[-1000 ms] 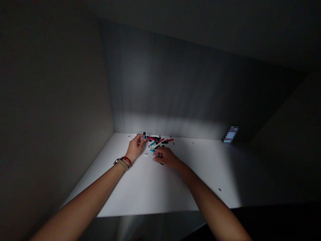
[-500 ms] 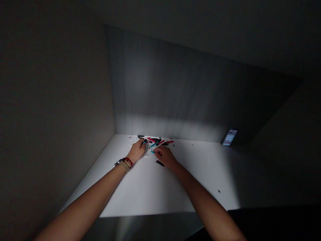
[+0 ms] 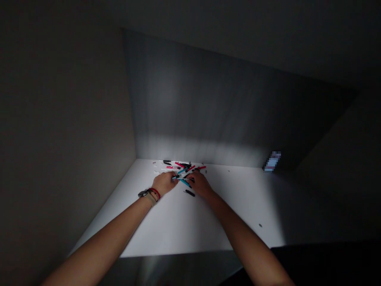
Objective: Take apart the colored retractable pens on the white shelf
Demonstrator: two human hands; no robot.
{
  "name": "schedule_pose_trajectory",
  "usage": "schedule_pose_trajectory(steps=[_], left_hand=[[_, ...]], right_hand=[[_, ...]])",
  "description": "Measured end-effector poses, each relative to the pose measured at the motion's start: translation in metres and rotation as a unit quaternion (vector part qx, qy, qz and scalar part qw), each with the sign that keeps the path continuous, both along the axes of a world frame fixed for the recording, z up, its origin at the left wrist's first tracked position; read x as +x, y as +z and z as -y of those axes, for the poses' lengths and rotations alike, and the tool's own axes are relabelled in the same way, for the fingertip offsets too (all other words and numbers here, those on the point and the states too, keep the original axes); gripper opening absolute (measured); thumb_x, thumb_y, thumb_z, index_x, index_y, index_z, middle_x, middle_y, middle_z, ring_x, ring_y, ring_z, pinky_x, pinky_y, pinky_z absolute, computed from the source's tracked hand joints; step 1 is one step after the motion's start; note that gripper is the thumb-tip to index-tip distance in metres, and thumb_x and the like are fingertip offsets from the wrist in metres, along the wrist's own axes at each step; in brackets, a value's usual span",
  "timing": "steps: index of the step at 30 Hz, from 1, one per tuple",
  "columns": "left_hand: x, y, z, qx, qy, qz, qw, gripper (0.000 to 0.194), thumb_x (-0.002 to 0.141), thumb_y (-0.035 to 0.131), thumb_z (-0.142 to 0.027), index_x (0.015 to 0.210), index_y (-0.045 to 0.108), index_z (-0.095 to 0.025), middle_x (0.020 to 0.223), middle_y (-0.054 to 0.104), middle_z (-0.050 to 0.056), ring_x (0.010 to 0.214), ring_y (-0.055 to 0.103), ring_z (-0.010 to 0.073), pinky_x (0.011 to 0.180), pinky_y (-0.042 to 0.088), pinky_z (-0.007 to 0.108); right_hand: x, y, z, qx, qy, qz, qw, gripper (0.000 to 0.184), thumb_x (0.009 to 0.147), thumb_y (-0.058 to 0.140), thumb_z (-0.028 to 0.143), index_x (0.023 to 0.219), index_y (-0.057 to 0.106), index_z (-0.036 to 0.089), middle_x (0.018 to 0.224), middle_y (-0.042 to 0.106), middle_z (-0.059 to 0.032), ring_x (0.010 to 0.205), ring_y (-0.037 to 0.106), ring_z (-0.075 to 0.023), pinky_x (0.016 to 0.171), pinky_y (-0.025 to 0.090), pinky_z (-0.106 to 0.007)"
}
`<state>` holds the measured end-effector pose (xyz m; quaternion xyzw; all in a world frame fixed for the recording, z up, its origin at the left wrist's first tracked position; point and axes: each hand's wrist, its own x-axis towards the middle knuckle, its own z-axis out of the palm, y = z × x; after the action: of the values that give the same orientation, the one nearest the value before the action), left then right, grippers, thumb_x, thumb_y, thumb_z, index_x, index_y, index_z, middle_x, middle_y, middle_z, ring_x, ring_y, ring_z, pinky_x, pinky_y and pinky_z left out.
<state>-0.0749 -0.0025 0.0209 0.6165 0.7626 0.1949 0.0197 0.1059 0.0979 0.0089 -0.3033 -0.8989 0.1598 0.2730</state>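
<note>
I identify one slim black piece point(image 3: 189, 193) lying detached on the white surface point(image 3: 166, 232). Beyond it, my left hand point(image 3: 164, 184) grips a short blue-and-black piece point(image 3: 175, 177); my right hand point(image 3: 201, 185) pinches a thin pale rod point(image 3: 185, 178). Whether these two connect, I cannot tell. Farther back, red pen-like sticks point(image 3: 202, 167) remain loose among blue and black ones.

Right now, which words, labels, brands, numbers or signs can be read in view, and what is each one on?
There is no text that can be read.
Red pen part, blue pen part, black pen part: too small to read any marking.
Wristwatch: face too small to read.
Phone-like device: pixelated, unreadable.
White tabletop: no lettering visible.
</note>
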Motion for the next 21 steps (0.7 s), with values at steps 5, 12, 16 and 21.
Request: schedule_pose_trajectory(steps=[5, 12, 16, 21], left_hand=[[-0.002, 0.004, 0.0, 0.018, 0.019, 0.012, 1.0, 0.036, 0.087, 0.049, -0.042, 0.112, 0.07, -0.026, 0.104, 0.073, 0.009, 0.094, 0.067, 0.0264, 0.072, 0.047, 0.03], [-0.011, 0.017, 0.005, 0.089, 0.086, 0.033, 0.992, 0.036, 0.089, 0.048, -0.041, 0.111, 0.069, -0.023, 0.093, 0.073, 0.011, 0.083, 0.068, 0.0258, 0.063, 0.043, 0.028], [-0.008, 0.018, 0.003, 0.16, 0.06, 0.083, 0.982, 0.033, 0.09, 0.049, -0.042, 0.1, 0.069, -0.019, 0.076, 0.069, 0.008, 0.069, 0.062, 0.0205, 0.059, 0.038, 0.026], [0.007, 0.015, -0.003, 0.215, -0.083, 0.214, 0.949, 0.036, 0.09, 0.049, -0.047, 0.088, 0.066, -0.015, 0.07, 0.062, 0.001, 0.063, 0.052, 0.014, 0.059, 0.038, 0.023]], right_hand=[[0.002, -0.001, -0.004, 0.007, 0.008, -0.038, 0.999, 0.009, 0.081, 0.067, 0.014, 0.088, 0.071, 0.017, 0.091, 0.065, -0.0052, 0.084, 0.06, -0.0168, 0.079, 0.045, -0.028], [0.001, 0.004, -0.002, -0.05, 0.021, -0.094, 0.994, 0.011, 0.084, 0.062, 0.021, 0.079, 0.071, 0.016, 0.072, 0.067, -0.002, 0.065, 0.058, -0.0133, 0.065, 0.042, -0.024], [0.0, 0.007, 0.001, -0.137, 0.036, -0.136, 0.981, 0.019, 0.083, 0.063, 0.031, 0.073, 0.07, 0.016, 0.065, 0.066, -0.001, 0.059, 0.057, -0.0123, 0.058, 0.04, -0.022], [0.001, 0.012, 0.004, -0.354, 0.084, -0.214, 0.906, 0.044, 0.083, 0.059, 0.057, 0.071, 0.067, 0.015, 0.048, 0.053, 0.0022, 0.039, 0.042, -0.0083, 0.041, 0.031, -0.021]])
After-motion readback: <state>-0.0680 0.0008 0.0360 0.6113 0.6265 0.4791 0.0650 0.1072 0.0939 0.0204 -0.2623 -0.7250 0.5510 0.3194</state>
